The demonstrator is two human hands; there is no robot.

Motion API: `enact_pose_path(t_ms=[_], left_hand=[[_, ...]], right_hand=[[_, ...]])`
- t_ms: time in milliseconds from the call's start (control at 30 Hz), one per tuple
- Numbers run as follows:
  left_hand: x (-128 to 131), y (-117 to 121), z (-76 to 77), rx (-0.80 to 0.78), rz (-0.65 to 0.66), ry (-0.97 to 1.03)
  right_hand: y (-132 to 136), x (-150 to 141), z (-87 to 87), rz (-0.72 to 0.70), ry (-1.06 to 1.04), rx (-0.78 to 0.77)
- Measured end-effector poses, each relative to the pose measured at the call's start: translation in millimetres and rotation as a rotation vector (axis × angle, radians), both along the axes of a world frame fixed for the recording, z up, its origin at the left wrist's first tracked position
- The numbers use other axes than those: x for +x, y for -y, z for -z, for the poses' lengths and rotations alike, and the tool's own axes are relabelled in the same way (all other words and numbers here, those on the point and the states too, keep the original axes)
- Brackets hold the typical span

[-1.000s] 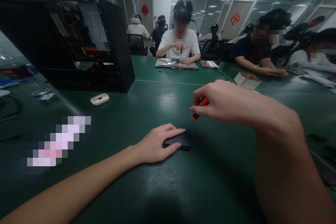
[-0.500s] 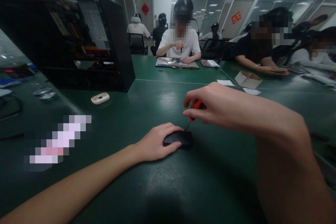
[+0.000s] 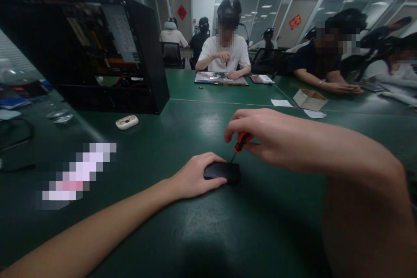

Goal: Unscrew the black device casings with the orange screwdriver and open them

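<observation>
A small black block-like device [image 3: 223,172] lies on the green tabletop in front of me; its exact kind does not show. My left hand [image 3: 199,177] grips its left end, thumb along the near side and fingers along the far side. Above its right part, my right hand [image 3: 252,134] holds a red and black screwdriver [image 3: 241,141] by the handle. The thin shaft slants down and its tip meets the far edge of the device's top. What lies under the tip is too small to make out.
A black computer case [image 3: 143,56] with an open side stands at the left. Near it are a white earbud case [image 3: 127,122] and a plastic bottle [image 3: 24,84]. Across the table a person works on a flat panel [image 3: 221,79]. A small cardboard box [image 3: 310,99] and papers lie right.
My right hand has shifted slightly and its fingers have moved on the screwdriver handle, showing more of it. My left hand still grips the device. The view has drifted a little.
</observation>
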State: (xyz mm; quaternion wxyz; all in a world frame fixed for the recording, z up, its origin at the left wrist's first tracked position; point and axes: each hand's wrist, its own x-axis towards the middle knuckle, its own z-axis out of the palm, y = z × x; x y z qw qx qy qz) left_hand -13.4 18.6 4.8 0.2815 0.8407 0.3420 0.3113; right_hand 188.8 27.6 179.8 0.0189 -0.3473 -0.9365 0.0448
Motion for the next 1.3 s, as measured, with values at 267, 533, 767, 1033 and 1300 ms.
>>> enact_pose_path(t_ms=[267,533,767,1033,1300], left_hand=[[0,0,0.0,-0.037,-0.025,-0.015],[0,-1,2.4,0.004,-0.034,-0.032],[-1,-1,4.2,0.005,-0.032,-0.025],[-1,-1,4.1,-0.007,-0.013,-0.015],[0,-2,7.6,0.001,-0.027,0.002]], right_hand=[[4,-1,-2.1,0.079,0.039,-0.026],[13,-6,-7.3,-0.087,-0.042,-0.114],[14,-13,-6.6,-0.154,-0.071,-0.176],[14,-16,-4.9,-0.134,-0.068,-0.178],[12,-16,-2.8,-0.116,-0.056,-0.158]])
